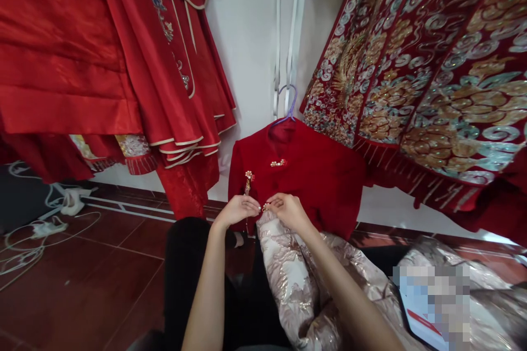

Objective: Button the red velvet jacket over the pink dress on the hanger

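Observation:
My left hand (239, 210) is closed in a pinch at the top end of a shiny pale pink and gold brocade garment (286, 268) lying over my lap. Facing it, my right hand (290, 211) pinches the same end, where a small gold fastener (265, 207) shows at the fingertips. What sits between the left fingertips is too small to make out. Just behind both hands hangs a dark red jacket (325, 175) on a purple hanger (291, 106). It bears a pearl-and-gold clasp (278, 163) below the collar and a hanging beaded ornament (248, 176).
Red gowns with pale piping (177, 65) hang at the left, and a heavily embroidered red garment (411, 76) with fringe hangs at the right. A phone (424, 323) rests on the brocade at lower right. White cables (45, 227) lie on the tiled floor (115, 274).

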A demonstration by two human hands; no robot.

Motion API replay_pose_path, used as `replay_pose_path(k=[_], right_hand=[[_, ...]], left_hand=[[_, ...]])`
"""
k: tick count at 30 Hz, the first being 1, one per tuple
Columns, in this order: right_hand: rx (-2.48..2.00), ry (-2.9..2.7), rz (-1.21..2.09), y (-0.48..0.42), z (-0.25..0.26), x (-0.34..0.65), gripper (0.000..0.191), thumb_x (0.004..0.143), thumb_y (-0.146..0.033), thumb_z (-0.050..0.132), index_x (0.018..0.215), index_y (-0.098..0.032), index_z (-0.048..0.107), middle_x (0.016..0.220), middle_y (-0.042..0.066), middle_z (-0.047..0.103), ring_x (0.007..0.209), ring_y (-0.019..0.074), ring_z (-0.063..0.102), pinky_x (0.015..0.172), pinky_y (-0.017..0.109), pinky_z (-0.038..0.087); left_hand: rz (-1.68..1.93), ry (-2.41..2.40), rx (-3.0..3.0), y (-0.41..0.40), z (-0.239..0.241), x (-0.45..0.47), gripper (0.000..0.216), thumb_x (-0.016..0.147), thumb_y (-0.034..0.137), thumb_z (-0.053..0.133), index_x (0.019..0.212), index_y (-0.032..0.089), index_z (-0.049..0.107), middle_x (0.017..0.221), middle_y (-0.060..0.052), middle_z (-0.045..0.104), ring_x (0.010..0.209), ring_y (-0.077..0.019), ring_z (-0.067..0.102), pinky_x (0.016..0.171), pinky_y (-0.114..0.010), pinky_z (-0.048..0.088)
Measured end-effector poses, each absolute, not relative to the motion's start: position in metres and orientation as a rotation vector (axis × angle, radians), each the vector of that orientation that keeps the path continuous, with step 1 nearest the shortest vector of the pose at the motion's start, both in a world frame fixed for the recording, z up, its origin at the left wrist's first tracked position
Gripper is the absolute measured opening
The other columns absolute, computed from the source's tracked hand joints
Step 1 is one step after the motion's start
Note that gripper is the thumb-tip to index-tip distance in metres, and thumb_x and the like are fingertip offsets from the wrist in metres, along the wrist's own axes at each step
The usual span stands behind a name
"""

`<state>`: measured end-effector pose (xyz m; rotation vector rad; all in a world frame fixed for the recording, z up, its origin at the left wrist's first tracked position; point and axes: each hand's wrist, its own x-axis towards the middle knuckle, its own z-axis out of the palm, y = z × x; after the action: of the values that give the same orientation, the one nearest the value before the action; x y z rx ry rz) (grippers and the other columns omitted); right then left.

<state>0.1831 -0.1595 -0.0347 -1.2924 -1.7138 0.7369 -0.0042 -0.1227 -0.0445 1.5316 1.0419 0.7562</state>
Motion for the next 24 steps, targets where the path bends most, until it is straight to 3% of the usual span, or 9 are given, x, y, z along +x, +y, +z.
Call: replay_pose_path(k=[9, 14, 19, 24], right_hand=[[-1.311, -1.702, 0.575, -0.16, -0.046, 0.177, 0.013, 0.078, -0.026, 0.061, 0.085, -0.018, 0.069, 0.079, 0.002, 0.071, 0.068, 0.0132, 0.065, 0.066, 0.022, 0.049], [-1.39, -1.75, 0.447, -0.161, -0.048, 0.17, 0.012, 0.081, -0.025, 0.06, 0.086, -0.019, 0.069, 0.083, 0.003, 0.071, 0.073, 0.0146, 0.065, 0.071, 0.023, 0.048], [-1.411, -1.772, 0.496, -0.164, -0.046, 0.17, 0.013, 0.081, -0.03, 0.061, 0.089, -0.023, 0.069, 0.083, 0.0, 0.072, 0.07, 0.0138, 0.065, 0.068, 0.022, 0.046], [-1.534, -1.805, 0.29, -0.165, -0.05, 0.163, 0.015, 0.084, -0.03, 0.058, 0.09, -0.023, 0.069, 0.088, 0.001, 0.071, 0.075, 0.0156, 0.064, 0.067, 0.023, 0.043]], left_hand=[[0.768, 1.075, 1.492, -0.123, -0.047, -0.001, 0.021, 0.054, 0.011, 0.076, 0.072, 0.011, 0.066, 0.069, -0.004, 0.071, 0.07, -0.0138, 0.066, 0.075, -0.027, 0.052], [0.806, 1.08, 1.548, -0.123, -0.05, -0.001, 0.017, 0.061, 0.021, 0.075, 0.069, 0.011, 0.065, 0.065, -0.005, 0.069, 0.062, -0.013, 0.063, 0.066, -0.026, 0.051], [0.819, 1.144, 1.582, -0.124, -0.05, 0.0, 0.011, 0.059, 0.012, 0.071, 0.064, 0.011, 0.061, 0.063, -0.003, 0.068, 0.061, -0.0125, 0.063, 0.061, -0.023, 0.048], [0.831, 1.141, 1.57, -0.122, -0.053, -0.003, 0.01, 0.059, 0.013, 0.072, 0.065, 0.01, 0.064, 0.064, -0.004, 0.07, 0.062, -0.0133, 0.064, 0.064, -0.024, 0.05]])
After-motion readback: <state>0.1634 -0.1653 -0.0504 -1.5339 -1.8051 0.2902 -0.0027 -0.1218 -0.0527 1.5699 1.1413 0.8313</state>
